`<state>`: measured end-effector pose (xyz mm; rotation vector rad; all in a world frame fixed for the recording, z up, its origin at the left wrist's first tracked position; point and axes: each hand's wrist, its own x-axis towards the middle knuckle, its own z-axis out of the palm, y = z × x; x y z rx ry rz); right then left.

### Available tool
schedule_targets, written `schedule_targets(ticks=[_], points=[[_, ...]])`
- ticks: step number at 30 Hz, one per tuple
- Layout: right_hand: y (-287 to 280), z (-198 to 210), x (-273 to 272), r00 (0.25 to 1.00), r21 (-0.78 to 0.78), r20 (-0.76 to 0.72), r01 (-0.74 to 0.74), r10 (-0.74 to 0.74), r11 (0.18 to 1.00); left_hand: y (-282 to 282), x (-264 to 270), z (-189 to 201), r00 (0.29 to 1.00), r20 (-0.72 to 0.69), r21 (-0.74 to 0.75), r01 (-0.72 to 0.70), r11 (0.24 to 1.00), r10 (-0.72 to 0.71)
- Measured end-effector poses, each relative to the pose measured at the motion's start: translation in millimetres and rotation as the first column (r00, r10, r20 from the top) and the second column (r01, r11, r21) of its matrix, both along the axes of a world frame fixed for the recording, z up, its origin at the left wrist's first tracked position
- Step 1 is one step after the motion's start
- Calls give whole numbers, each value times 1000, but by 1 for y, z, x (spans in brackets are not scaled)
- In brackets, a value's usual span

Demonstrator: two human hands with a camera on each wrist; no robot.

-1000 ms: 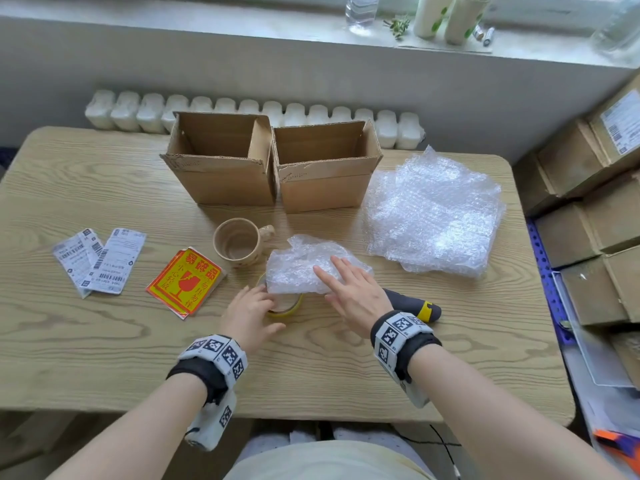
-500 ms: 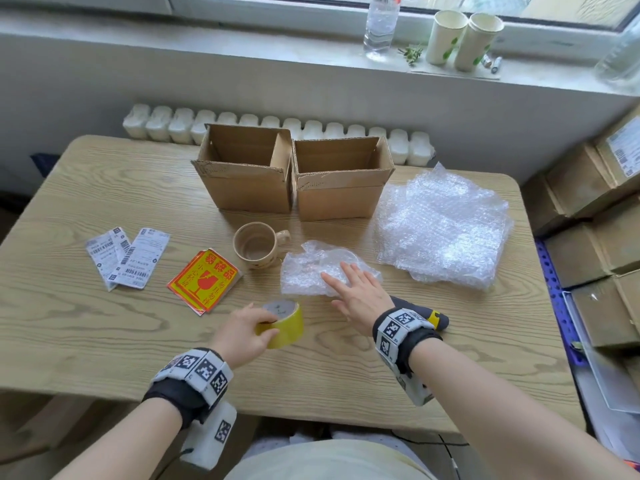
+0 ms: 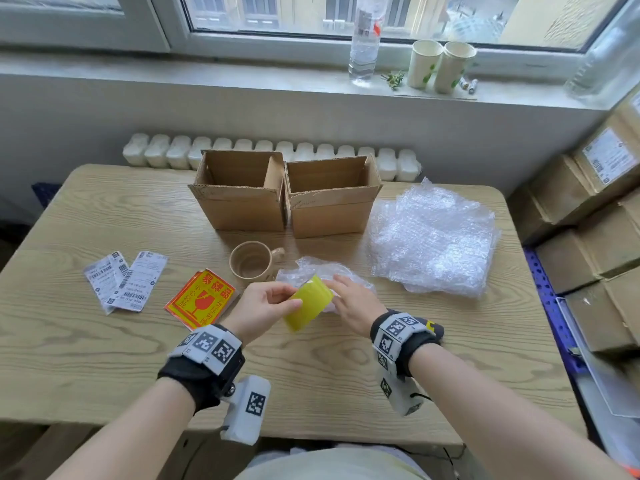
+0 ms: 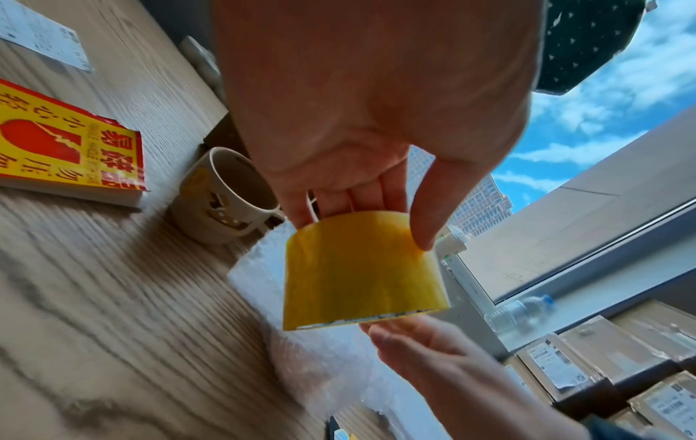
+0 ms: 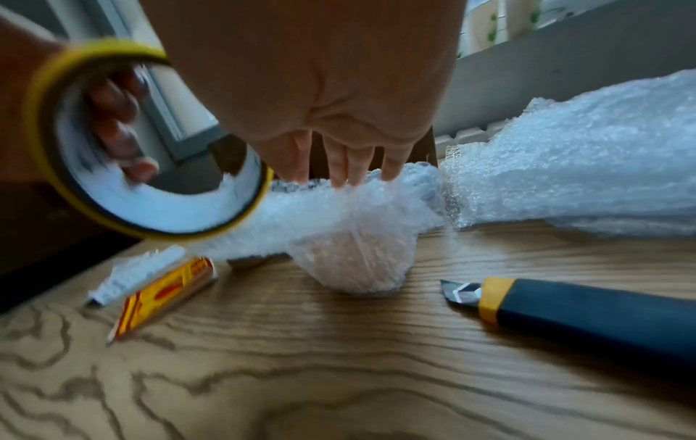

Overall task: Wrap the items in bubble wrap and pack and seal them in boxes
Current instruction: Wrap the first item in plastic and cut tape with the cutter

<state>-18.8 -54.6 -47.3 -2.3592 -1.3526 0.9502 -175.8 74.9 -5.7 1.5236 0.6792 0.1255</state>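
Note:
My left hand (image 3: 294, 301) grips a yellow tape roll (image 3: 308, 303) and holds it above the table, thumb on the outside and fingers through the core (image 4: 361, 271). My right hand (image 3: 341, 285) lies just right of the roll, its straight fingers (image 5: 339, 169) pressing down on a bubble-wrapped bundle (image 5: 354, 238) on the table. In the head view this bundle (image 3: 311, 268) is partly hidden by both hands and the roll. A beige mug (image 3: 254, 263) stands unwrapped to its left. Two open cardboard boxes (image 3: 242, 206) (image 3: 332, 209) stand side by side behind.
A stack of bubble wrap sheets (image 3: 433, 240) lies at the right. A utility knife (image 5: 583, 309) with its blade out lies beside my right wrist. Fragile stickers (image 3: 201, 297) and shipping labels (image 3: 124, 280) lie at the left. Cardboard cartons (image 3: 588, 237) are stacked right of the table.
My left hand picked the tape roll up off the table and raised it beside my right hand. The right hand stayed on the wrapped bundle.

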Motion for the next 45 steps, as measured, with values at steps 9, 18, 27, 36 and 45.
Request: schedule_targets(ticks=[9,18,27,36,45], points=[[-6,38,-6,985,286,-142,138,-100,948,-6,23,-18,999,-47,101,-7,995,12],[5,23,-13,933,405,-113,357,-341,842,-11,35,-19,997,-66,157,39,987,-29],[14,20,-14,908,386,-59,405,-416,829,-12,39,-21,997,-72,176,38,984,-25],[12,33,1,868,285,-249,490,-430,824,3,52,-32,990,-125,244,-33,969,65],[17,23,3,770,280,-369,625,-520,728,-2,46,-30,994,-105,200,48,979,-27]])
